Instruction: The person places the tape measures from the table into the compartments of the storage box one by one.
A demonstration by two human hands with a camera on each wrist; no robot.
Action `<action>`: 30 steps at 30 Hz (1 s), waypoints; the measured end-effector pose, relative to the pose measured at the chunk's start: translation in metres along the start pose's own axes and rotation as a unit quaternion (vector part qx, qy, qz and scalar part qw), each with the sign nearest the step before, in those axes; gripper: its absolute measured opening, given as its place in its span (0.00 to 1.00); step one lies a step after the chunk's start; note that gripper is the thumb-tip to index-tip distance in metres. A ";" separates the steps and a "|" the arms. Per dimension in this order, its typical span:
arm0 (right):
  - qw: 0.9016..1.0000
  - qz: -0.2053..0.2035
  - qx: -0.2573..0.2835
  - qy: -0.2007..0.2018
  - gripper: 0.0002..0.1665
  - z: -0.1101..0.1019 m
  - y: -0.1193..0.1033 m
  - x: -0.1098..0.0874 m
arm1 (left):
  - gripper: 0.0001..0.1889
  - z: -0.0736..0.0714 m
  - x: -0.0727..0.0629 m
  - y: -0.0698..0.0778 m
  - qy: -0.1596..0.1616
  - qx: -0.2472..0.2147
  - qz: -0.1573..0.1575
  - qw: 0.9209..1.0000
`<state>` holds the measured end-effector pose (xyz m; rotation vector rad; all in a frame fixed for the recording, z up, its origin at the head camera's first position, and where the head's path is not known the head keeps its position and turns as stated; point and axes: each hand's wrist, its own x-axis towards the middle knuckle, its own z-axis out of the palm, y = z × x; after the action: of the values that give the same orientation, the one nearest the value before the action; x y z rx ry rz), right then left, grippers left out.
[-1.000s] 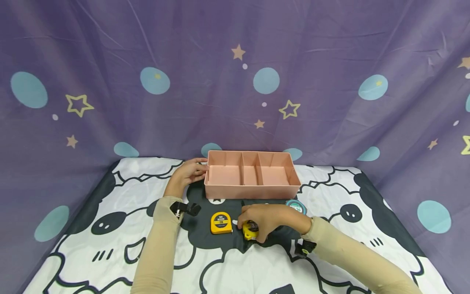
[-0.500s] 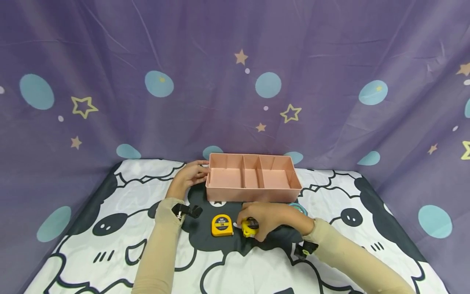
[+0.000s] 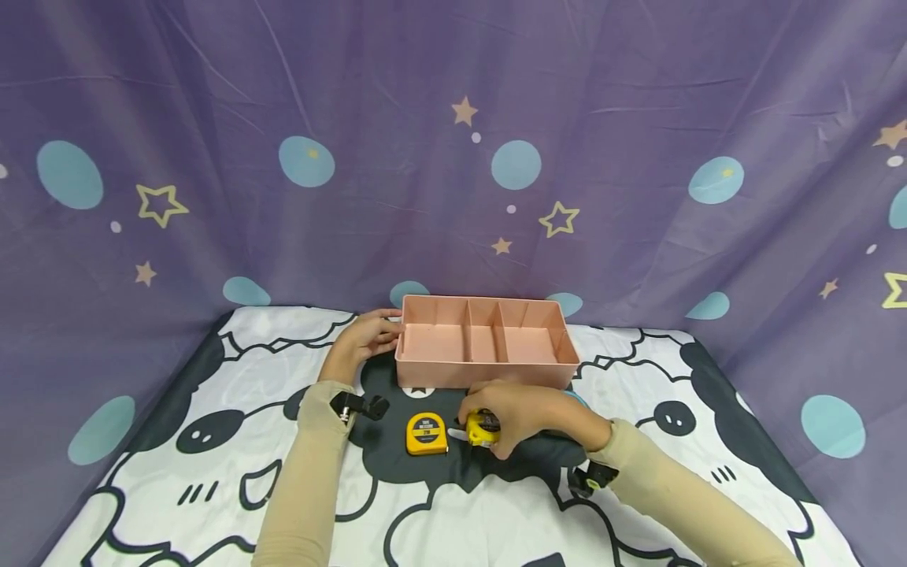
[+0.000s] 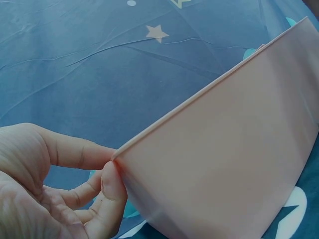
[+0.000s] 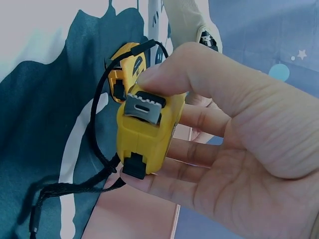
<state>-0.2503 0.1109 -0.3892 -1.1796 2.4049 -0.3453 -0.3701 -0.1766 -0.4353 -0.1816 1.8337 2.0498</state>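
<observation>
A pink tray (image 3: 487,376) with three compartments stands at the back of the cloth. My left hand (image 3: 363,337) is at its left end; in the left wrist view, thumb and a finger pinch the tray's corner. My right hand (image 3: 526,411) grips a yellow tape measure (image 5: 143,130) in front of the tray, thumb on one side and fingers on the other. A black wrist strap (image 5: 94,130) hangs from this tape measure. Left of it, a yellow-orange tape measure (image 3: 426,435) with a dark round label lies on the cloth.
Behind the right wrist, only a teal edge of a round item (image 3: 577,397) shows. A black-and-white cartoon cloth (image 3: 468,520) covers the surface. A purple curtain (image 3: 397,157) with stars and dots hangs directly behind the tray.
My right hand and the gripped tape measure have shifted slightly toward the tray. The right wrist now hides more of the teal item. The left hand keeps its place at the tray.
</observation>
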 end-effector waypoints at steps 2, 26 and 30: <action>1.000 0.002 -0.004 0.004 0.36 -0.001 -0.001 -0.001 | 0.32 0.000 0.000 0.000 0.002 0.001 -0.002 1.000; 1.000 0.005 0.003 0.018 0.37 -0.020 -0.011 -0.005 | 0.32 -0.001 0.001 0.000 0.009 0.003 -0.003 1.000; 1.000 0.010 0.008 0.019 0.37 -0.022 -0.011 -0.005 | 0.32 -0.001 0.001 -0.001 0.005 -0.004 -0.003 1.000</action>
<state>-0.2507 0.1085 -0.3637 -1.1520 2.4393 -0.3826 -0.3709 -0.1777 -0.4366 -0.2014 1.8290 2.0555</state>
